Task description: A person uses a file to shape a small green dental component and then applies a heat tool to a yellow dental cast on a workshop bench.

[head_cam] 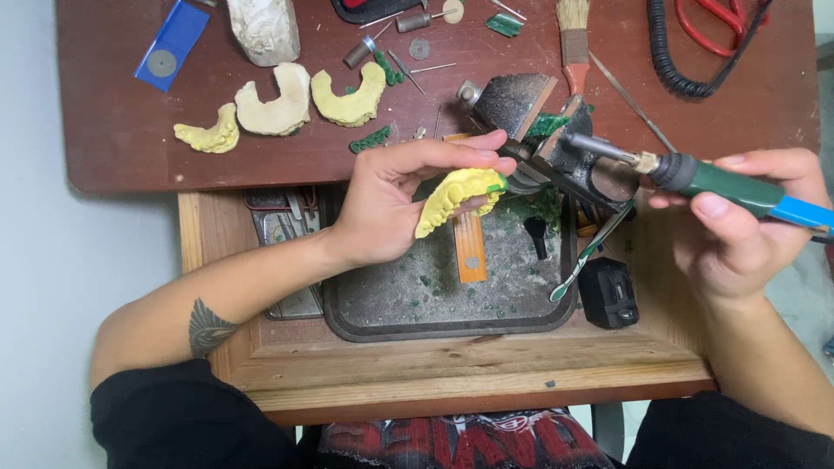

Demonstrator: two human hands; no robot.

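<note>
Here, left hand [382,208] grip clamped on yellow dental cast [456,198], right hand [738,226] grip clamped on handpiece [695,175], rear cut off.

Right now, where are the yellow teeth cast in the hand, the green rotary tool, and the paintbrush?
yellow dental cast [456,198], head view, on its toothed arch.
green rotary handpiece [730,185], head view, on its green barrel.
paintbrush [573,39], head view, on its bristles and ferrule.

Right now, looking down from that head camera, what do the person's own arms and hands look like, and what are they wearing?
Both forearms are bare, with no gloves, rings or watch visible. The left hand belongs to an arm bearing a dark tattoo, roughly triangular with fine line work, near the elbow. The right hand shows short, unpainted nails. Black sleeves sit pushed up around the elbows on both sides.
</note>
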